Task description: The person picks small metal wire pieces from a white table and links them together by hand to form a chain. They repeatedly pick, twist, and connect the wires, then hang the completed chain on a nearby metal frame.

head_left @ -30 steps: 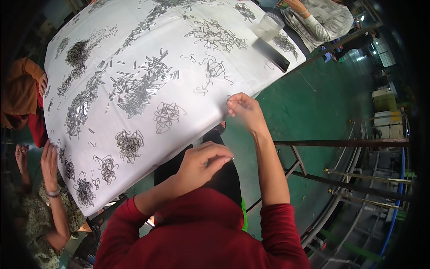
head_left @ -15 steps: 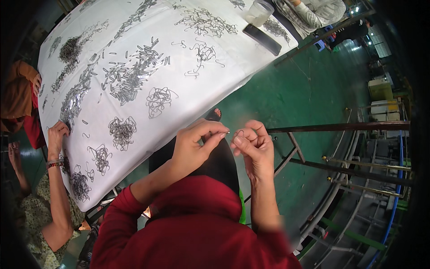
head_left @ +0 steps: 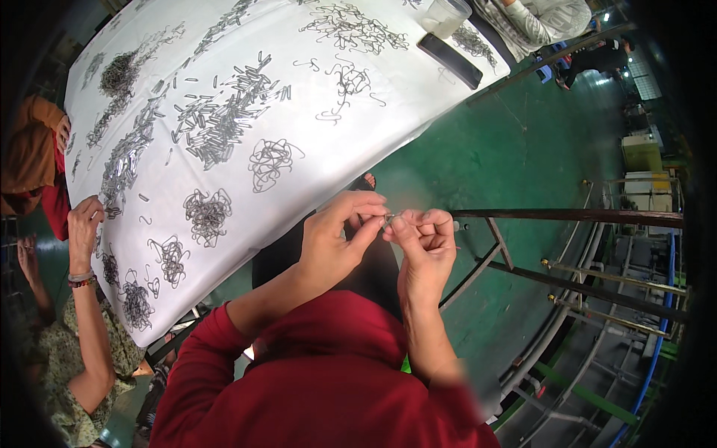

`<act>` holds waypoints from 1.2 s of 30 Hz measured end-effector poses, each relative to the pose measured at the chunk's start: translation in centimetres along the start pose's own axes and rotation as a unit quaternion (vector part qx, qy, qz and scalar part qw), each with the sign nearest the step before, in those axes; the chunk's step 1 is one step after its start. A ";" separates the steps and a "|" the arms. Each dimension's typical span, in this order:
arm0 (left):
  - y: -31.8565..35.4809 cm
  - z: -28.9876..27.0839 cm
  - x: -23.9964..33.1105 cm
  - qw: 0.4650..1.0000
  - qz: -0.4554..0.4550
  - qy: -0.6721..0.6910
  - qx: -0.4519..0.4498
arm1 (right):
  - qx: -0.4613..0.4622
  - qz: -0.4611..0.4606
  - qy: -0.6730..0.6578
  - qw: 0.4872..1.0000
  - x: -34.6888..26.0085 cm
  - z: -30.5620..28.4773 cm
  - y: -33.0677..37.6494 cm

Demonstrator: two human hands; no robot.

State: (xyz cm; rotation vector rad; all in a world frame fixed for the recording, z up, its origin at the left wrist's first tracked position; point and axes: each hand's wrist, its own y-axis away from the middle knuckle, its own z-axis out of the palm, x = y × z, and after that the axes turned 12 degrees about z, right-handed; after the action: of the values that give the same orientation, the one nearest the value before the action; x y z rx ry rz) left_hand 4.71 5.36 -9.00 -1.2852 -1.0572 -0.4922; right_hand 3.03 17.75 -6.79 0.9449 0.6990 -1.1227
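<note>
metal wire piece [head_left: 390, 217], seemingly, pinched between left hand [head_left: 337, 240] and right hand [head_left: 423, 250] beyond the table edge [head_left: 299, 213].

Both forearms rise from the lower edge in red sleeves pushed back to the elbow; the left hand [head_left: 336, 239] is raised with its wrist bent, thumb and forefinger pinched together at the tips, the other fingers curled loosely behind; the right hand [head_left: 426, 250] stands just beside it, knuckles upward, fingers folded into a near fist with thumb and forefinger pressed together; the fingertips of both hands meet, touching.
</note>
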 end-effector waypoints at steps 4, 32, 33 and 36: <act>-0.1 0.0 -0.2 1.000 -0.015 0.017 0.003 | 0.012 -0.002 0.007 1.000 0.0 0.1 0.0; -14.0 -9.6 -16.0 0.856 -0.106 -0.497 -0.095 | 0.058 -0.207 0.094 0.972 0.9 -0.6 -1.0; -14.1 -9.5 -15.9 0.852 -0.116 -0.501 -0.103 | 0.055 -0.204 0.083 0.974 0.9 -0.6 -1.1; -13.6 -9.4 -15.7 0.828 -0.055 -0.545 -0.123 | 0.050 -0.206 0.073 0.975 0.8 -0.7 -1.3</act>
State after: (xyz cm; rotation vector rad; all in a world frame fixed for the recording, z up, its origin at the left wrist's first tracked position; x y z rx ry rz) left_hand -10.36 -10.95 -14.41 -1.7858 -2.0720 0.1008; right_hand 2.02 17.87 -8.20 1.0005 0.9970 -1.4724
